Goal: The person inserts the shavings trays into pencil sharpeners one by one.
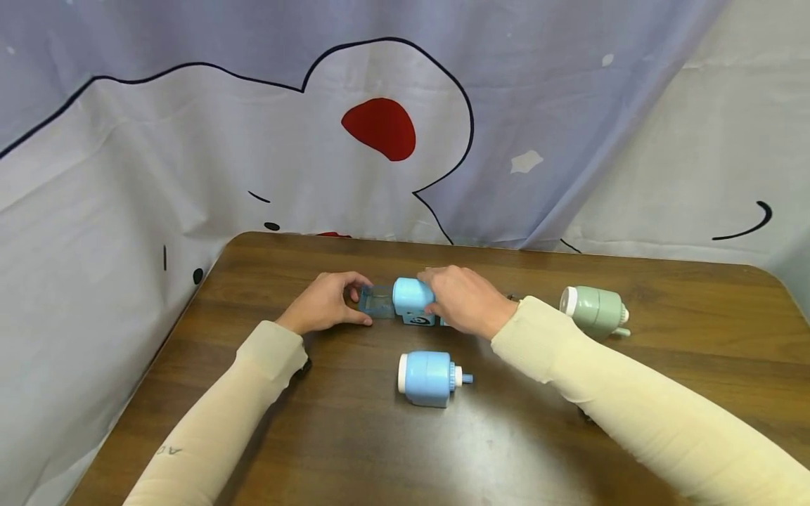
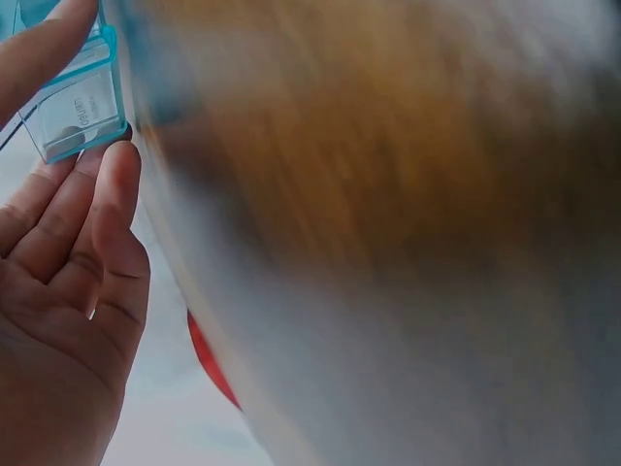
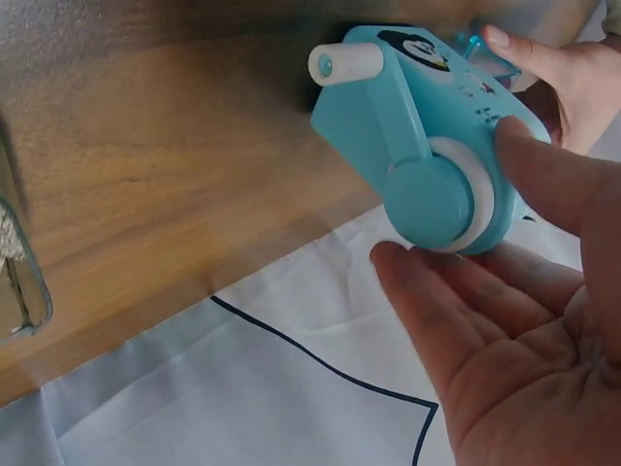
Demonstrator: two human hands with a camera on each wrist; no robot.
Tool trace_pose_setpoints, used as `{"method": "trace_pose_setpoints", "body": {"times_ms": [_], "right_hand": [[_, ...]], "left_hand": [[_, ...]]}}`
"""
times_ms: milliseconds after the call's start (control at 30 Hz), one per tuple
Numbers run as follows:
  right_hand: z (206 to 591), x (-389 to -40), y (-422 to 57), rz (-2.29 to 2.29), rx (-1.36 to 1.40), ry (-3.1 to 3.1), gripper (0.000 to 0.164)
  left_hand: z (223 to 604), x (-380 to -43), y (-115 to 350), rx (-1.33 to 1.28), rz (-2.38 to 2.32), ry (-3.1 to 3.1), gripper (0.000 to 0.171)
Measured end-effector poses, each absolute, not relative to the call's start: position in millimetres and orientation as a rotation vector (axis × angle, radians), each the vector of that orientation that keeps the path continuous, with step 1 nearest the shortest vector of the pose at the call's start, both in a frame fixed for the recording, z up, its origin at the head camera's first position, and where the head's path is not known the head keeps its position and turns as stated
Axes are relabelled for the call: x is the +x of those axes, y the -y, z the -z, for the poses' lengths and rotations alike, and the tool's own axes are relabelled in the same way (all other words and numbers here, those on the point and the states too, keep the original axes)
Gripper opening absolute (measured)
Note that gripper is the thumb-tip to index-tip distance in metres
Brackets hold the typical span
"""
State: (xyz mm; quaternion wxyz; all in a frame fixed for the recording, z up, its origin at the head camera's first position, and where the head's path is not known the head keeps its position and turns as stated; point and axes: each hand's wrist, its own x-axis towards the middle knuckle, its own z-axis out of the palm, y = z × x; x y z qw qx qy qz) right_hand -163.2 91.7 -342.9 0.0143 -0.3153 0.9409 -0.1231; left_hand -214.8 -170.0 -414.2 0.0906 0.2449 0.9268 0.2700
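My right hand [image 1: 467,301] grips a light blue crank pencil sharpener [image 1: 411,294] with a penguin print, thumb on one side and fingers on the other. Its crank handle [image 3: 347,62], white-tipped, points out in the right wrist view. At the sharpener's left end in the head view is a see-through blue shavings drawer [image 1: 380,302]. My left hand [image 1: 324,301] holds that drawer between thumb and fingers. The left wrist view shows the clear drawer [image 2: 85,107] at its upper left, with the thumb across it.
A second blue sharpener [image 1: 427,378] lies nearer on the brown wooden table [image 1: 342,436]. A green sharpener [image 1: 595,310] lies to the right, beyond my right sleeve. A printed curtain [image 1: 538,126] hangs behind the table's back edge.
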Motion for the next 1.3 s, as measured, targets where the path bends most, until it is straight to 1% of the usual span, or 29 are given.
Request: {"method": "trace_pose_setpoints", "body": {"times_ms": [133,300,733,1300], "right_hand": [[345,-162,-91,0.405,-0.986,-2.917,0.030],[344,-160,-90,0.387,-0.975,-2.925,0.022],[345,-160,-91,0.435,-0.924,-2.909,0.025],[344,-161,-90,0.430,-0.925,-2.904,0.026]], "left_hand": [[414,-213,167,0.740,-0.798,-2.744,0.059],[413,-212,166,0.737,-0.800,-2.741,0.059],[413,-208,156,0.776,-0.806,-2.751,0.059],[411,-208,146,0.857,-0.766,-2.785,0.060]]}}
